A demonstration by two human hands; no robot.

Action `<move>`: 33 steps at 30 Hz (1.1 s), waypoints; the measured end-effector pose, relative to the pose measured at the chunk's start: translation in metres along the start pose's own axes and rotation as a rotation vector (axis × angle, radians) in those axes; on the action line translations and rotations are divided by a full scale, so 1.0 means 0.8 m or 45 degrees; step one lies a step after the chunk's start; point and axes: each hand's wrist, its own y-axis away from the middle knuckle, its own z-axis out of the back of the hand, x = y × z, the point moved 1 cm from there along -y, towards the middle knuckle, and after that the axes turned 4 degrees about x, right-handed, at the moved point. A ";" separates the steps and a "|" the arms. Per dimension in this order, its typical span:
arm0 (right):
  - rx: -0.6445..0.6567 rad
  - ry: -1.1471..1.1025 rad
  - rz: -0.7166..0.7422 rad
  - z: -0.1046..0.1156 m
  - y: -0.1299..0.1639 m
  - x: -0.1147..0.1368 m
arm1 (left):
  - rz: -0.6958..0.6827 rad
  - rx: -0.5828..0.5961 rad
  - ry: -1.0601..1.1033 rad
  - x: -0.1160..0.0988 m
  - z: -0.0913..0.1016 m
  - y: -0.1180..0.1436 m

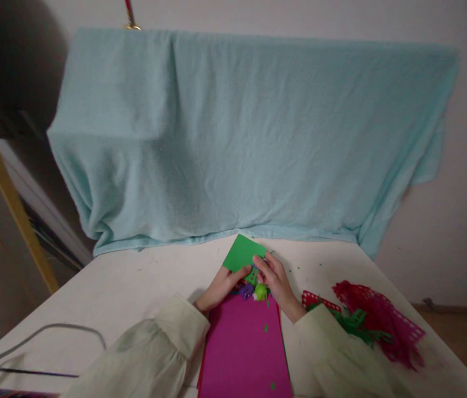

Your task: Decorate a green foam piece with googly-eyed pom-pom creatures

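Note:
My left hand [224, 286] pinches the lower left part of a green sheet of paper [239, 252], thumb on top. On the sheet's right side, my right hand [275, 277] is closed with its thumb and fingers gripping the paper's edge. Small holes show in the green paper between my thumbs. Just below the hands lie a small purple craft punch [246, 291] and a lime green one [260, 292]. Under them is a stack of magenta paper [244, 345], with a few green scraps on it.
Punched red paper [382, 312] and green paper strips [360, 326] are heaped on the white table [167, 276] at the right. A grey cable [63, 326] curves across the left side. Light blue cloth [258, 132] hangs behind the table.

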 end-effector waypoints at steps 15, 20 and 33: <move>0.008 -0.054 -0.017 -0.001 0.002 0.004 | 0.031 -0.061 -0.071 0.004 0.004 -0.003; 0.016 -0.054 -0.002 -0.004 0.004 0.011 | 0.015 -0.043 -0.115 0.006 0.006 -0.003; 0.013 -0.042 -0.014 -0.003 0.003 0.009 | 0.016 -0.033 -0.150 0.009 0.007 -0.005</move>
